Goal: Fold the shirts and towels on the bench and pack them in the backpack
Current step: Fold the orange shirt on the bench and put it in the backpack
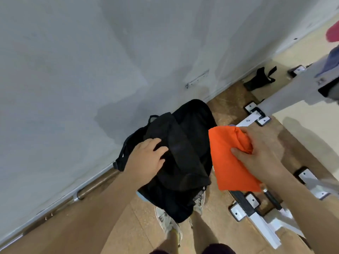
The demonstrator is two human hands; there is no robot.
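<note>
Close to the grey wall (91,70), over a brown floor (91,226), the left hand (146,160) grips the top of the black backpack (185,162). The right hand (260,149) pinches a folded orange cloth (229,167) just beside the backpack, above a white metal frame (256,222).

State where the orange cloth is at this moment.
In the head view the orange cloth is right of centre, gripped by the right hand, just beside the black backpack that the left hand holds.
</note>
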